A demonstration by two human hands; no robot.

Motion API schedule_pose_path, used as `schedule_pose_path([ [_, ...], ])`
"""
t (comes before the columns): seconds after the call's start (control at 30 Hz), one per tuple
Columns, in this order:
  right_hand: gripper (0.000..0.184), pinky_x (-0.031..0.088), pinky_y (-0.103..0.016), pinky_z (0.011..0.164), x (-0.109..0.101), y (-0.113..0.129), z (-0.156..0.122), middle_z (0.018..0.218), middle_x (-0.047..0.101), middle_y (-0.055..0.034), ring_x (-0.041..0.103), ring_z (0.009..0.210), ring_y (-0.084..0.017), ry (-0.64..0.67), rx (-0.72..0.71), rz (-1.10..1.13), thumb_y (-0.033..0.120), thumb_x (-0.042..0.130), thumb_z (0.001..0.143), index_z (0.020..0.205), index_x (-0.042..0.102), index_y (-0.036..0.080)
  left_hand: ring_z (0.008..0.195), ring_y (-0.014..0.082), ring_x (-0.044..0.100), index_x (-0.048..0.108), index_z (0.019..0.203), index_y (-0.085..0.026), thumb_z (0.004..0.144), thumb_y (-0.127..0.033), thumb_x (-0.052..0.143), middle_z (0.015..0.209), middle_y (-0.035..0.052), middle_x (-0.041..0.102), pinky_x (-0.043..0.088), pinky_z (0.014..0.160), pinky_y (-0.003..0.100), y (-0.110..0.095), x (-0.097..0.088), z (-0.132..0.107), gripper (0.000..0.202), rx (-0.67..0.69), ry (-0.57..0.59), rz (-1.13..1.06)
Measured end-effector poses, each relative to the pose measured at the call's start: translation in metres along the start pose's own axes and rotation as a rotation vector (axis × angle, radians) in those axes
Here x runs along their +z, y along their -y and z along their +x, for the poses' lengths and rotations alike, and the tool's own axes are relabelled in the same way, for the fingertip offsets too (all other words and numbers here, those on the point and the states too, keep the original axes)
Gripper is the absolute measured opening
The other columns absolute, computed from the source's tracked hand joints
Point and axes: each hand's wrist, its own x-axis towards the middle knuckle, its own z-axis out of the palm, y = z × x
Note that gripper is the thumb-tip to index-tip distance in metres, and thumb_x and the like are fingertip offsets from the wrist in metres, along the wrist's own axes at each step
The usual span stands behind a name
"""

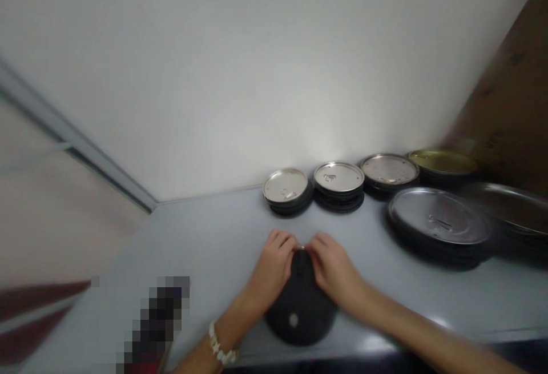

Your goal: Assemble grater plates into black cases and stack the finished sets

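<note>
A dark round disc with a small pale spot lies on the grey tabletop close to the front edge. My left hand and my right hand grip its far side from either side, fingertips almost meeting. A tiny shiny metal piece shows between the fingertips. Its exact shape is hidden by my fingers. A white beaded bracelet circles my left wrist.
Several stacks of metal can lids stand along the wall, including a silver stack, a gold-topped stack and a larger silver stack. A pixelated dark object stands at the lower left.
</note>
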Motion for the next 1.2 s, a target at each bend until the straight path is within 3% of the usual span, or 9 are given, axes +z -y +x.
schedule_pose_path([
  [0.53,0.025,0.043,-0.032,0.071,0.001,0.002,-0.006,0.083,0.054,-0.0052,0.051,0.079,-0.022,-0.043,-0.008,0.007,-0.005,0.046,0.084,0.082,0.058,0.018,0.09,0.0209,0.056,0.066,0.088,-0.017,0.092,-0.002,0.049,0.087,0.0043,0.062,0.05,0.081,0.033,0.004,0.0,-0.002,0.023,0.06,0.022,-0.014],
  [0.97,0.025,0.044,-0.034,0.071,0.003,0.002,-0.01,0.084,0.053,-0.0055,0.05,0.081,-0.022,-0.093,-0.041,0.035,-0.002,0.041,0.088,0.085,0.055,0.019,0.091,0.0219,0.056,0.066,0.093,-0.016,0.093,-0.003,0.047,0.091,0.0065,0.065,0.052,0.084,0.036,0.005,0.001,-0.003,0.023,0.117,0.052,0.024],
  [1.2,0.026,0.046,-0.035,0.073,0.001,0.002,-0.01,0.086,0.055,-0.006,0.052,0.083,-0.023,-0.077,-0.043,0.053,-0.002,0.044,0.088,0.091,0.06,0.018,0.094,0.0262,0.056,0.06,0.092,-0.015,0.079,-0.015,0.064,0.093,0.0091,0.062,0.052,0.086,0.042,-0.007,0.0,-0.001,0.013,0.062,0.034,0.022],
])
